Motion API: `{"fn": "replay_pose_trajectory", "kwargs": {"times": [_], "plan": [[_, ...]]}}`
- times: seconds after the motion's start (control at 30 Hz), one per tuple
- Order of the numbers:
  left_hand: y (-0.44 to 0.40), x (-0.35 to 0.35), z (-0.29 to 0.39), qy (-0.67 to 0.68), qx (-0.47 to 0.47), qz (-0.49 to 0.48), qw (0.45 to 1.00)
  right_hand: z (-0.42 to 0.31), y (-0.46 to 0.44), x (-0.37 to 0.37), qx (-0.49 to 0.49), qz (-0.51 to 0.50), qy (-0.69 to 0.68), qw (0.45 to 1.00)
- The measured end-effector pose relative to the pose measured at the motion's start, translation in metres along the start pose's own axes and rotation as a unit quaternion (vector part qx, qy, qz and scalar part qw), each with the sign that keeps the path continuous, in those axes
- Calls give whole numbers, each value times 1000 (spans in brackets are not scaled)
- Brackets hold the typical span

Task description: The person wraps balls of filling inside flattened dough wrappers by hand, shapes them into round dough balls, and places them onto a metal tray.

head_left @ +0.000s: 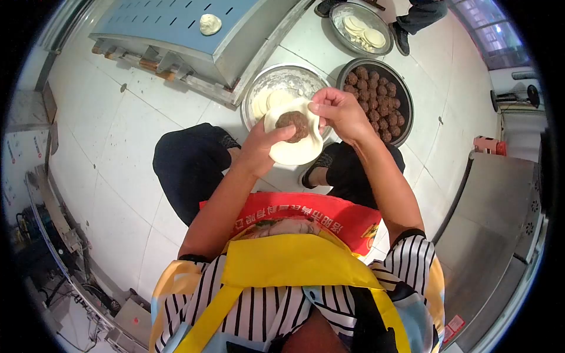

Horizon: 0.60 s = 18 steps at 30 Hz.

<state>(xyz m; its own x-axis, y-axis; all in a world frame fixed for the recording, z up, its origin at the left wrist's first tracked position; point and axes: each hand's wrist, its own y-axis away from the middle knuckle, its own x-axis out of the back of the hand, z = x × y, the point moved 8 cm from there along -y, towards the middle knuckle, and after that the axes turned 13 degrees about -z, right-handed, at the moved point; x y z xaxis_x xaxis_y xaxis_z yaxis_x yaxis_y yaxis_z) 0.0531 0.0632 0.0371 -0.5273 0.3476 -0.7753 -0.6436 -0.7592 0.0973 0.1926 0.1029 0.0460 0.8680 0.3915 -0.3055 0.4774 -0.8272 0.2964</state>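
Note:
A round, pale dough wrapper [294, 154] lies across my left hand [260, 146], with a brown ball of filling [292, 126] on top of it. My left thumb presses on the filling while the other fingers are hidden under the dough. At the wrapper's upper right edge, my right hand [342, 115] pinches the rim between thumb and fingers and lifts it slightly. Just beyond my hands stands a metal basin [254, 88] with several flat dough rounds [272, 101] in it. To its right is a dark round pan [406, 97] full of brown filling balls [376, 94].
Farther back, another metal basin [338, 29] holds dough rounds [365, 32], near another person's legs and shoes [401, 38]. A blue-topped metal machine [170, 23] with a dough lump [210, 24] stands upper left. Metal equipment [482, 212] lines the right side.

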Motion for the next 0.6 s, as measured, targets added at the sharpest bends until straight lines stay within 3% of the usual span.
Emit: {"fn": "replay_pose_trajectory", "kwargs": {"times": [0.17,0.27,0.37,0.6], "plan": [[-1,1,1,-66,36,39,996,-16,-1,-9,57,-6,51,997],[1,3,-1,-113,74,67,989,-9,0,-6,23,6,202,979],[-2,13,5,-166,-25,94,981,-21,8,-11,37,49,220,974],[4,21,11,-264,13,96,960,-12,4,-14,72,1,133,989]]}}
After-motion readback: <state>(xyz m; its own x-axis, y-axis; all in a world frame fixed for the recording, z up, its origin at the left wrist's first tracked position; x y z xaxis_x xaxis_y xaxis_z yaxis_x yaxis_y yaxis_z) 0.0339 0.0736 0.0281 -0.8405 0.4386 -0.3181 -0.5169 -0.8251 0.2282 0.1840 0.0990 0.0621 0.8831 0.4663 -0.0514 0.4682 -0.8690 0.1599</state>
